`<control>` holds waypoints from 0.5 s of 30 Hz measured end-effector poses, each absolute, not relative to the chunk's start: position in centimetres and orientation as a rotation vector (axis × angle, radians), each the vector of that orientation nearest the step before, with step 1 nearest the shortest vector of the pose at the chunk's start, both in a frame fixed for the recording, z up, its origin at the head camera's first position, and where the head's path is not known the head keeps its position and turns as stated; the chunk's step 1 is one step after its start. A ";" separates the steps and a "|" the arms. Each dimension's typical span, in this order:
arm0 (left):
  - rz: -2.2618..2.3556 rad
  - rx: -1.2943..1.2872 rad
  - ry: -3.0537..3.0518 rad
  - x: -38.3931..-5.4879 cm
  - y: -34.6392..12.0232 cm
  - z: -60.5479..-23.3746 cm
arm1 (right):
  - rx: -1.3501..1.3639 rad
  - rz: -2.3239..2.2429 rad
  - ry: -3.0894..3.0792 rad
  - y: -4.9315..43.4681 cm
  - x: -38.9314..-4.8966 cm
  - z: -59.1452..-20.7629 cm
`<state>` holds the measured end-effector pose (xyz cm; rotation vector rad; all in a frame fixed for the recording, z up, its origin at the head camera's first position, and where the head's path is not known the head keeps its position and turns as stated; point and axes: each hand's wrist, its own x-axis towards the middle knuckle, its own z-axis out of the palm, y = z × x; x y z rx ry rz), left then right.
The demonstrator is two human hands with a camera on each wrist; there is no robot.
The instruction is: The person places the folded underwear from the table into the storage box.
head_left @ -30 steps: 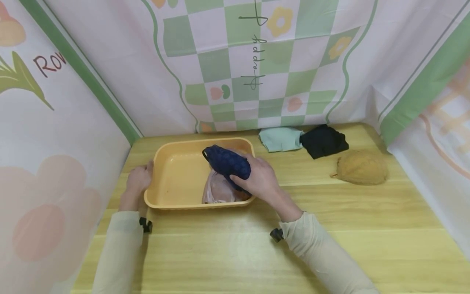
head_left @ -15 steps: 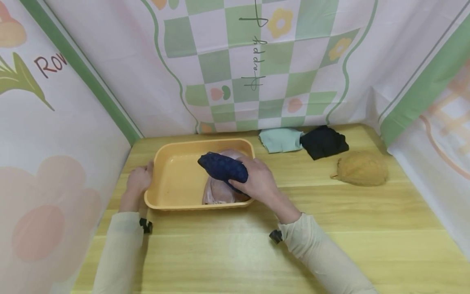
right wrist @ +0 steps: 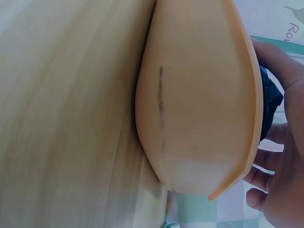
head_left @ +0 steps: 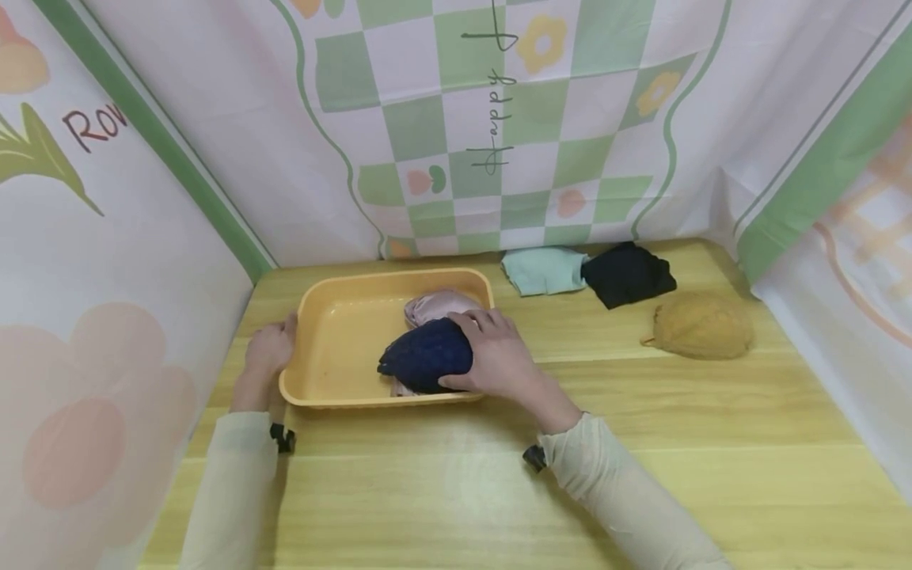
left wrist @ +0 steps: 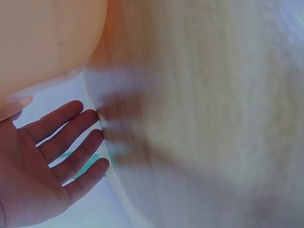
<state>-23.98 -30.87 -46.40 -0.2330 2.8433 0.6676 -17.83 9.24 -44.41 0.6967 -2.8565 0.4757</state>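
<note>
A folded navy bra lies over a pink one at the right end of the yellow plastic tray. My right hand holds the navy bra by its right end, thumb on the near side and fingers on the far side. In the right wrist view the tray wall hides most of the bra. My left hand is at the tray's left end, its thumb at the rim. The left wrist view shows the fingers of this hand extended and spread below the tray.
Along the back of the wooden table lie a folded mint-green cloth item and a black one. A mustard-yellow folded bra lies at the right. Printed curtains enclose the table.
My right hand has lowered the navy bra towards the near side of the tray and laid it flatter over the pink bra, whose far part now shows. The left hand has stayed put.
</note>
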 end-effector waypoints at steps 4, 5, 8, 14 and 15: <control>0.667 -0.239 2.829 -24.1 -30.9 -46.4 | 0.688 0.491 -2.880 9.4 -17.8 -44.2; 0.667 -0.239 2.824 -24.1 -30.9 -46.4 | 0.686 0.500 -2.883 9.4 -17.8 -44.2; 0.666 -0.241 2.822 -24.0 -30.8 -46.4 | 0.663 0.530 -2.907 9.6 -17.8 -44.1; 0.666 -0.237 2.838 -23.9 -30.8 -46.2 | 0.622 0.633 -2.949 10.4 -17.9 -43.8; 0.664 -0.237 2.839 -23.9 -30.8 -46.3 | 0.626 0.653 -2.939 10.5 -17.9 -43.7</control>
